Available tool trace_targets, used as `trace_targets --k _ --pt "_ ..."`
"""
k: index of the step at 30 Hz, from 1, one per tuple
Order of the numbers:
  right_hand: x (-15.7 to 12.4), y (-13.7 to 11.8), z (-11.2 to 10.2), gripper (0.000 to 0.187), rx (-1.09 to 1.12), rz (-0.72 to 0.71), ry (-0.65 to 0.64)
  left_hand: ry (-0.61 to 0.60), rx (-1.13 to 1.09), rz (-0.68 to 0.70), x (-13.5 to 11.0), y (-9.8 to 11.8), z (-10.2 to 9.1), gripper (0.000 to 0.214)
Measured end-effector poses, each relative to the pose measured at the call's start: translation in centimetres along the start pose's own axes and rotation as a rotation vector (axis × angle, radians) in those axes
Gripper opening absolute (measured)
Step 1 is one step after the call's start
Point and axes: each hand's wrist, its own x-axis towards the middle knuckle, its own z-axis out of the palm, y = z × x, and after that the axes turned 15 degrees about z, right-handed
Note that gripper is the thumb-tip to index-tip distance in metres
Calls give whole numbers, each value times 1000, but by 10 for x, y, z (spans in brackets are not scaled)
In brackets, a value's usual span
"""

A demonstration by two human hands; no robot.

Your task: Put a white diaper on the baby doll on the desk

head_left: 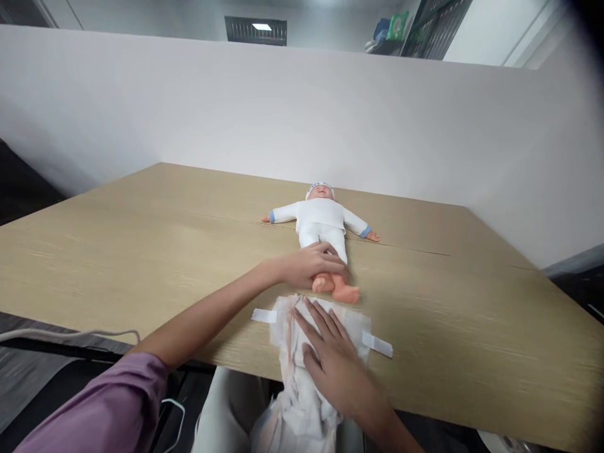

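Note:
A baby doll (321, 217) in white clothes and a white cap lies on its back with its arms spread and its bare feet towards me. My left hand (318, 263) reaches across from the left, its fingers curled over the doll's lower legs just above the feet. Nearer to me, an unfolded white disposable diaper (287, 333) with tape tabs out at both sides lies partly on the table. Its crumpled lower part hangs over the front edge onto my lap. My right hand (333, 358) rests flat on the diaper, fingers spread.
The wooden table (189, 251) has thin seams across its top, and its front edge runs close to my lap. Behind it rises a pale partition (236, 113). A white cable (94, 331) crosses at the left edge.

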Motion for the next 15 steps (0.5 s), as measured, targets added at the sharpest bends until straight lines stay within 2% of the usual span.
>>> trace_targets --k 4,7,11,15 --pt "30 13 -6 75 -33 -48 -18 229 -208 -87 15 -4 -46 37" --pt "65 25 -6 72 -70 -52 8 345 -294 -162 19 -11 -70 46" --pt "124 45 -2 68 -106 -83 46 463 -297 -177 18 -23 -84 46" --pt "185 61 -4 60 -114 -125 127 529 -269 -121 16 -32 -89 43"
